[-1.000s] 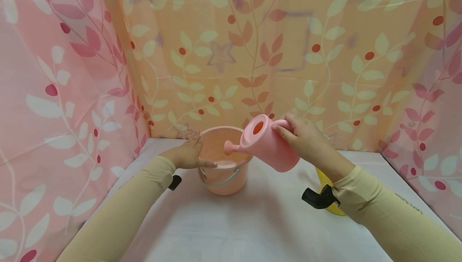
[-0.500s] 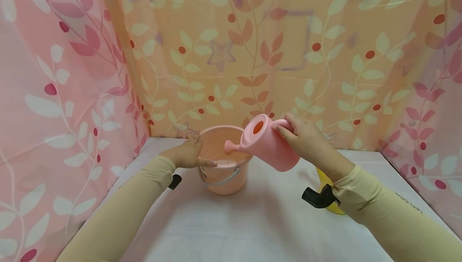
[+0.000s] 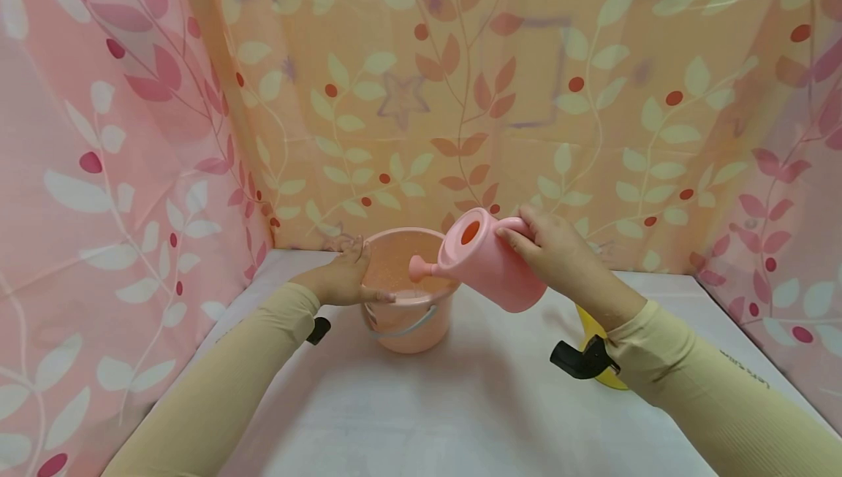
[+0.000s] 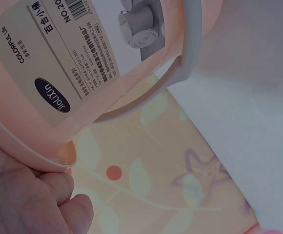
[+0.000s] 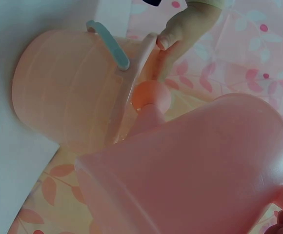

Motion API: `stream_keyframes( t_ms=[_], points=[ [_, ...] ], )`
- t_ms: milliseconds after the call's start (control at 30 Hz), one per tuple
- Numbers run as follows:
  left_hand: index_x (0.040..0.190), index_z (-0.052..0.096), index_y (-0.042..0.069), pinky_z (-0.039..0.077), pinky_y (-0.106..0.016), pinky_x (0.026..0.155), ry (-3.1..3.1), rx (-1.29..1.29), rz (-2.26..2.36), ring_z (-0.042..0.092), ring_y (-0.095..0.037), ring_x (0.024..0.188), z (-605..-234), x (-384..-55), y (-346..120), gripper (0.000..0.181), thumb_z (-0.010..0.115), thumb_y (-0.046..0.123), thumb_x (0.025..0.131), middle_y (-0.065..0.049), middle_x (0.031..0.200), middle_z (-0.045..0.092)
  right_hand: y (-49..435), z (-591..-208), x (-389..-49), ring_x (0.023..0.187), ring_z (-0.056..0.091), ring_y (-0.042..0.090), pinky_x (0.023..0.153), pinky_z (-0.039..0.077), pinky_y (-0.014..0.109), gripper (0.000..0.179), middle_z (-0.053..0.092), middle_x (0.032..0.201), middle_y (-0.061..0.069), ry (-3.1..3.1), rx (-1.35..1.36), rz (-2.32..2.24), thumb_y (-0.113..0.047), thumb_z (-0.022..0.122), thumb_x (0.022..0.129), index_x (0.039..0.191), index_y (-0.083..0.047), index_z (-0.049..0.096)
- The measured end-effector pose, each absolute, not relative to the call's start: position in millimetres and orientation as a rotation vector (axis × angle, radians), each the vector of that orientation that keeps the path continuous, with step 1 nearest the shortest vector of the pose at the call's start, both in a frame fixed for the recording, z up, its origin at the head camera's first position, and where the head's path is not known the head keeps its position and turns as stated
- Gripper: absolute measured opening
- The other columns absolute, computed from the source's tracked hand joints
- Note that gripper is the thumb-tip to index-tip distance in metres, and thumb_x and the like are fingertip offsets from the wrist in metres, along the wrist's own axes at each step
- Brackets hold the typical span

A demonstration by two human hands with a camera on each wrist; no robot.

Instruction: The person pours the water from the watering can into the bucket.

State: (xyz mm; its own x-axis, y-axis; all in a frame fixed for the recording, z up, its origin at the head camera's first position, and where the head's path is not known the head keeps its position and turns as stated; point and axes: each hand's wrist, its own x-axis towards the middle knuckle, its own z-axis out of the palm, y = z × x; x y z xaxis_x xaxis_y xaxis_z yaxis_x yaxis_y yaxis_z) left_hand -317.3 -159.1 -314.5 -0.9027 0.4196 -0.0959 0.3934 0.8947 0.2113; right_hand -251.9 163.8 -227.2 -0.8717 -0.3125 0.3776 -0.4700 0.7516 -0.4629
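Pouring seems in hand: the right hand [image 3: 551, 249] grasps the handle [image 3: 514, 226] of a tilted, cylindrical pink plastic watering can [image 3: 490, 265], its rose [image 3: 417, 268] over the round peach plastic bucket [image 3: 416, 318] from 3 o'clock. The left hand [image 3: 342, 277] grips the rim [image 3: 408, 230] at 9 o'clock. Next likely calls for tipping further, bucket held steady.

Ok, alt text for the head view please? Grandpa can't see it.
A right hand holds a tilted pink watering can, its spout over a peach bucket whose rim the left hand grips. A yellow thing is partly hidden.
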Motion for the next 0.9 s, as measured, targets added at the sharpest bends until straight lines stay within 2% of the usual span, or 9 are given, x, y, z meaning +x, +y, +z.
stream_keyframes(
  t_ms=[900],
  points=[
    [0.143,0.001,-0.008,0.009,-0.049,0.109,2.921,0.639,0.283,-0.001,-0.039,0.137,-312.3,-316.9,-158.9,0.122,0.049,0.077,0.070,-0.028,0.148,-0.008,163.1,-228.9,-253.8,0.072,0.053,0.023,0.061,0.048,0.032,0.024,0.055,0.074,0.006,-2.671,0.617,0.793,-0.030,0.055,0.092,0.084,-0.009,0.047]
  ],
)
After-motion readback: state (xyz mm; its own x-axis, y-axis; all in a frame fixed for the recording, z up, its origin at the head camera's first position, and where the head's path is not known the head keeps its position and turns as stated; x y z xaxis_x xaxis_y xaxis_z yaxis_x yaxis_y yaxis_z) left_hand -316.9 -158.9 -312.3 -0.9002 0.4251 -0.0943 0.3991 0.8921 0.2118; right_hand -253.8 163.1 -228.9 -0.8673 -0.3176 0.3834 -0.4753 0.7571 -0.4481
